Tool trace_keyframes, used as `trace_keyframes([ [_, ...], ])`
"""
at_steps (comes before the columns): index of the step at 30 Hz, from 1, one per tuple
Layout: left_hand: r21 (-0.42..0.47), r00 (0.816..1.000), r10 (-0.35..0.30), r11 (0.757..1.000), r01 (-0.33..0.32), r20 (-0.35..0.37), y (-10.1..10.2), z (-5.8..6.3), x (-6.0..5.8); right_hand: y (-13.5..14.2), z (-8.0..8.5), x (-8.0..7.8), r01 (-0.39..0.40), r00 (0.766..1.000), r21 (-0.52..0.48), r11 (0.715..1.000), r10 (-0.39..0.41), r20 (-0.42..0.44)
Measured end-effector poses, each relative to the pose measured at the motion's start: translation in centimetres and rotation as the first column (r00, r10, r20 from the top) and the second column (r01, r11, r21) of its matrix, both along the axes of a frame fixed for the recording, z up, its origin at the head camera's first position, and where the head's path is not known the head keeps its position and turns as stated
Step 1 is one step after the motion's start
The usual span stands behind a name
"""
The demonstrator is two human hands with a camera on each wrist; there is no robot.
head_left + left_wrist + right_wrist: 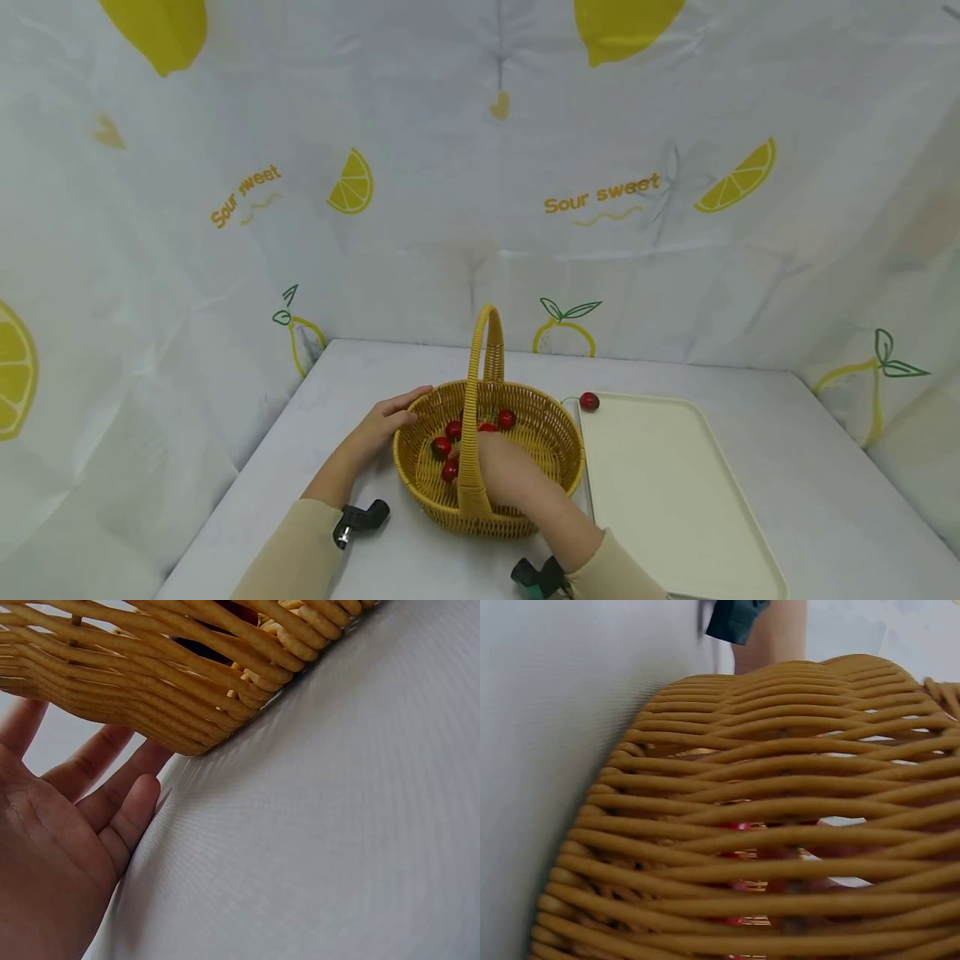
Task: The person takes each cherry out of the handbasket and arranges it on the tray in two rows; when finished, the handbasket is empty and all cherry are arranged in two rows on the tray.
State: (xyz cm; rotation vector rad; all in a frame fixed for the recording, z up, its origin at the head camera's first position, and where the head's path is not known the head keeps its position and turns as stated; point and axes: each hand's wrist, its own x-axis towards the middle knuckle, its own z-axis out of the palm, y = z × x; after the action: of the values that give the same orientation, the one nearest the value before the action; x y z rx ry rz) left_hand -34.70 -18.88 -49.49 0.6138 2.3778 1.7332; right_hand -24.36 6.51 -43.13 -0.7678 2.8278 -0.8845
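Note:
A yellow woven basket (555,417) with a tall arched handle (472,400) stands on the table, holding several red cherries (441,448). My left hand (382,423) rests against the basket's left side, its fingers spread along the outer weave in the left wrist view. Inside the basket, my right hand (501,468) reaches in over the near right rim, fingertips beside a cherry (450,472). The handle covers part of that hand, and I cannot tell whether it grips a cherry. In the right wrist view the basket's wall (780,780) blocks most of the hand.
To the right of the basket lies a flat cream tray (675,492). One cherry (589,402) with a green stem sits at the tray's far left corner. A white curtain (450,208) printed with lemons hangs behind the white table (360,367).

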Motion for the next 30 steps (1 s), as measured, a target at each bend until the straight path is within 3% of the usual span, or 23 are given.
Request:
trace_keyframes([
  [4, -0.002, 1.000, 0.005, 1.000, -0.005, -0.001, 0.1, 0.1, 0.1, 0.5, 1.0, 0.3, 0.011, 0.999, -0.088, 0.996, -0.008, 0.033],
  [10, -0.004, 1.000, -0.006, 1.000, 0.006, -0.026, 0.0, 0.1, 0.1, 1.1, 2.8, 0.8, 0.032, 0.999, -0.070, 0.997, -0.028, 0.045],
  [15, -0.011, 0.999, -0.020, 1.000, 0.020, -0.042, -0.1, -0.1, -0.1, 1.9, 3.7, 0.9, 0.008, 1.000, -0.051, 0.999, -0.008, 0.000],
  [21, -0.014, 0.999, -0.022, 1.000, 0.022, -0.047, -0.1, -0.2, -0.2, 3.1, 4.7, 0.9, -0.024, 1.000, -0.094, 0.995, 0.024, -0.009],
  [30, -0.024, 0.997, -0.023, 0.999, 0.021, -0.068, 0.0, -0.2, -0.1, 5.0, 6.1, 1.0, 0.009, 1.000, -0.185, 0.983, -0.005, 0.023],
])
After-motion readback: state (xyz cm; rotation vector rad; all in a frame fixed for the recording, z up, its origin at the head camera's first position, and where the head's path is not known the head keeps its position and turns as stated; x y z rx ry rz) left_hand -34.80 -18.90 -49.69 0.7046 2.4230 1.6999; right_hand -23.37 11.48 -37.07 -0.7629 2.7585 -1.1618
